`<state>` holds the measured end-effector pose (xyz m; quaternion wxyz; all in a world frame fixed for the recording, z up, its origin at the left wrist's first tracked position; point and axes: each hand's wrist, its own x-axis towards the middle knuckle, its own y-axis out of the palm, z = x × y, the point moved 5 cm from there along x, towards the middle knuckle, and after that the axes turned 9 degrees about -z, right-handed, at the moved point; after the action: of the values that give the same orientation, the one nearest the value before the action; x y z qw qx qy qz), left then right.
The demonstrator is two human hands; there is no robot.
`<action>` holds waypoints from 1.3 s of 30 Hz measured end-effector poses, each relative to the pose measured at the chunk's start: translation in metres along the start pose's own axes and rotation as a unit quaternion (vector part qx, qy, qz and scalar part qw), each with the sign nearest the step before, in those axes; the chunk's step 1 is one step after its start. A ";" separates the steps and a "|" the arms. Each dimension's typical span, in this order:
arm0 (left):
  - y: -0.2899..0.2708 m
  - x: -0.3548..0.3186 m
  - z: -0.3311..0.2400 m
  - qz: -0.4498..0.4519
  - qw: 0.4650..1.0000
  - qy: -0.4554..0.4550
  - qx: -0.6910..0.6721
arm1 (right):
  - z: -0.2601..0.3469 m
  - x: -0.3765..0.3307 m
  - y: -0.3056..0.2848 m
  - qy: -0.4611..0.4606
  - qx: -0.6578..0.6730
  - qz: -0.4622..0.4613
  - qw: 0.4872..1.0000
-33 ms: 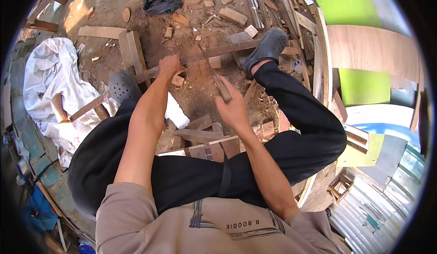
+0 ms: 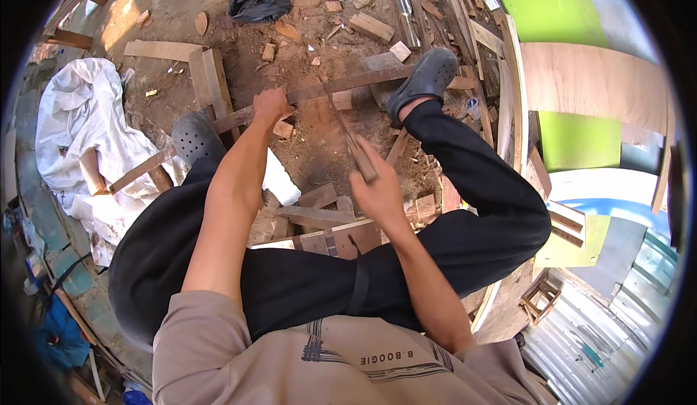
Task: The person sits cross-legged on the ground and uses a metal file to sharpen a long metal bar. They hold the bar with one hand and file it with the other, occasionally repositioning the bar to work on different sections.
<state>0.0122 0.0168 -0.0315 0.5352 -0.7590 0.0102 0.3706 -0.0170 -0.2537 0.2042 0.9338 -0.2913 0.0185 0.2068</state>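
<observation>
Head view: left hand [image 2: 270, 105] clenched round long wooden strip [image 2: 348, 83], at 12 o'clock from torso. Right hand [image 2: 375, 183] gripping long-bladed knife [image 2: 351, 141], blade slanting up to 11 o'clock onto strip. Strip pinned under dark clogs [image 2: 428, 75], running 8 to 2 o'clock. No visible change from earlier frame; same grips, same pose.

Viewpoint: one fisheye view is given, taken from the head of a seated person.
Direction: steeply downward over the forearms, knees and the dirt floor [image 2: 319, 140].
Nearness: close.
Distortion: straight edges are bent toward the rim.
</observation>
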 end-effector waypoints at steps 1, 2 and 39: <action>-0.003 -0.001 -0.002 -0.004 1.000 0.002 -0.001 | 0.005 -0.020 -0.014 -0.007 0.005 -0.002 1.000; -0.015 0.004 -0.001 -0.014 1.000 0.002 -0.002 | 0.010 -0.020 -0.021 -0.021 0.012 -0.003 1.000; -0.015 -0.049 -0.061 -0.116 0.989 0.060 0.068 | 0.064 -0.046 -0.174 0.041 0.054 0.027 0.997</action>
<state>0.0161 -0.0457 0.0179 0.6232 -0.7380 -0.0208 0.2580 0.0042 -0.3649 0.3577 0.9408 -0.2479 0.0759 0.2185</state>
